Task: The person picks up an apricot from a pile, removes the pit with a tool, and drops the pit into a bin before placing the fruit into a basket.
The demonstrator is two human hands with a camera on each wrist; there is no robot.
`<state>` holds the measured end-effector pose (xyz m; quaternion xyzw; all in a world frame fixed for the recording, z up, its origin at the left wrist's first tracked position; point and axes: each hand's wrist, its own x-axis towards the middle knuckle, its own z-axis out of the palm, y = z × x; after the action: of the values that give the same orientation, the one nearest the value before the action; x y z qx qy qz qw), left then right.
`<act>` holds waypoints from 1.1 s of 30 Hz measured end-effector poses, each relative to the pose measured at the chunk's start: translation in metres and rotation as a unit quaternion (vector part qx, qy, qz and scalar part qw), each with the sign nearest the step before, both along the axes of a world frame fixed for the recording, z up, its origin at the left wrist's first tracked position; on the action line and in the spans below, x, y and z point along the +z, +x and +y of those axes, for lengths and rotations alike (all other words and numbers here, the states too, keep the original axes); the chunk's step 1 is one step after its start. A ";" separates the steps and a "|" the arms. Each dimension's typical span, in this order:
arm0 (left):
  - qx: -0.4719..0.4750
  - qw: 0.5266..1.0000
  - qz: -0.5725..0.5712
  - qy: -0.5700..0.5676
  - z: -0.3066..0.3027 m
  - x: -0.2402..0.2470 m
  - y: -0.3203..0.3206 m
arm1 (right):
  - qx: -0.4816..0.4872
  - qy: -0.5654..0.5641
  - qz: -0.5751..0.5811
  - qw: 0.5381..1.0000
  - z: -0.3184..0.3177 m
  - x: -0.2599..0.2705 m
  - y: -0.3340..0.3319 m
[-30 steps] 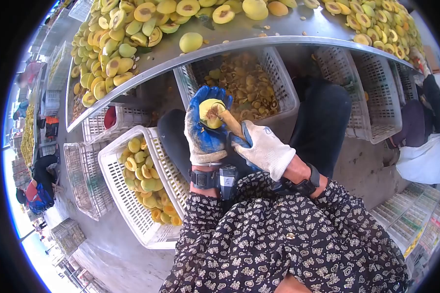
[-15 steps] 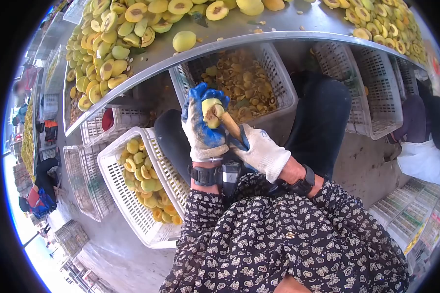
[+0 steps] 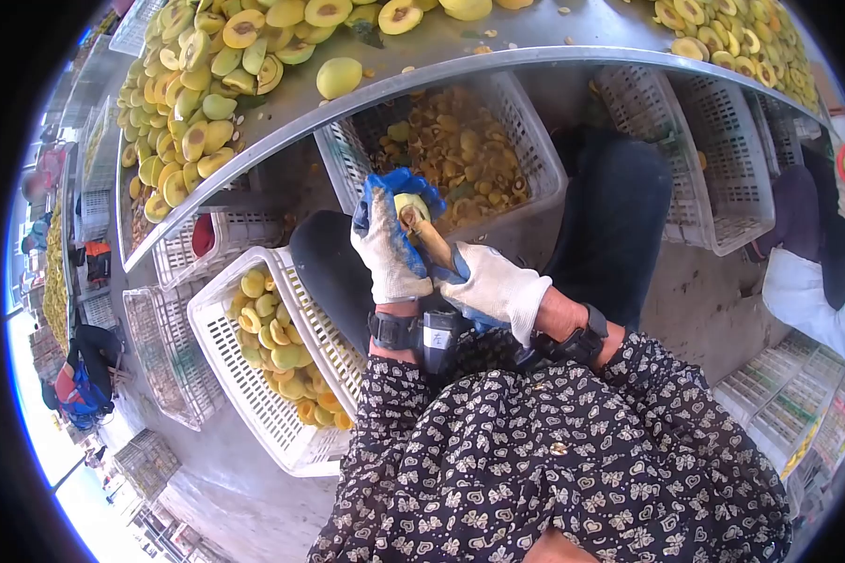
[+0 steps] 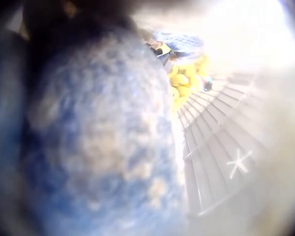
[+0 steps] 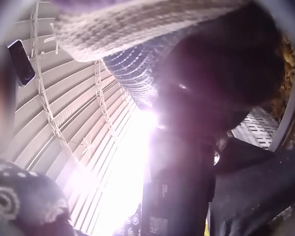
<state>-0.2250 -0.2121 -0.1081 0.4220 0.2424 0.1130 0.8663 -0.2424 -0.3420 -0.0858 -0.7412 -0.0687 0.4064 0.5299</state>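
Observation:
In the head view, the left hand (image 3: 391, 238), in a blue and white glove, cups a yellow-green fruit (image 3: 410, 202) with its fingers curled round it. The gloved right hand (image 3: 494, 284) grips a tan wooden handle (image 3: 432, 242) whose far end meets the fruit's brown middle. Whether a blade sits at that end cannot be seen. A blue-stained glove surface (image 4: 103, 132) fills much of the left wrist view. Part of a pale knitted glove (image 5: 113, 32) crosses the top of the right wrist view; the fruit is not visible there.
A metal table (image 3: 479, 58) with halved fruit runs across the top. Under its edge stands a crate (image 3: 542, 150) of fruit pieces. A white crate (image 3: 244, 380) of halved fruit is at the left. Stacked crates (image 3: 732, 188) stand at the right, near another person.
The left hand has turned, its fingers folding further over the fruit. The right hand has stayed on the handle and shifted slightly. The table and its fruit sit higher in the head view.

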 end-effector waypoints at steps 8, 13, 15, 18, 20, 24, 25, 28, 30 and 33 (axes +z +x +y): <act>-0.142 0.988 0.050 0.040 0.011 0.005 -0.004 | -0.051 0.309 0.506 0.804 -0.026 0.017 0.011; -0.189 0.980 0.055 0.038 0.011 0.012 0.001 | -0.026 0.429 0.625 0.652 -0.034 -0.004 0.006; -0.194 0.978 0.067 0.033 0.009 0.013 0.003 | -0.047 0.444 0.650 0.615 -0.034 0.005 0.006; -0.133 0.989 0.037 -0.055 0.003 0.005 0.011 | -0.045 0.517 0.627 0.580 -0.025 -0.013 -0.004; -0.110 0.992 0.024 -0.058 0.002 0.003 0.020 | -0.045 0.549 0.612 0.567 -0.022 -0.014 0.001; 0.006 0.986 -0.050 -0.161 0.047 -0.010 0.023 | -0.050 0.512 0.517 0.684 -0.036 0.009 0.017; 0.016 0.992 -0.029 -0.122 0.062 0.003 0.013 | -0.046 0.517 0.512 0.685 -0.038 0.010 0.024; 0.092 0.976 0.021 0.194 0.103 0.043 -0.029 | -0.128 0.198 0.291 0.927 -0.034 0.022 0.046; 0.175 0.898 0.040 0.402 0.148 0.041 -0.070 | -0.143 0.044 0.163 0.975 -0.030 0.002 0.057; 0.285 0.882 0.175 0.331 0.201 0.054 -0.119 | -0.059 -0.072 0.052 0.994 -0.037 -0.023 0.067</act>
<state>-0.3437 -0.0108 -0.0542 0.6098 0.4487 0.3528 0.5498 -0.1754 -0.3788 -0.1092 -0.7582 0.0322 0.4165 0.5007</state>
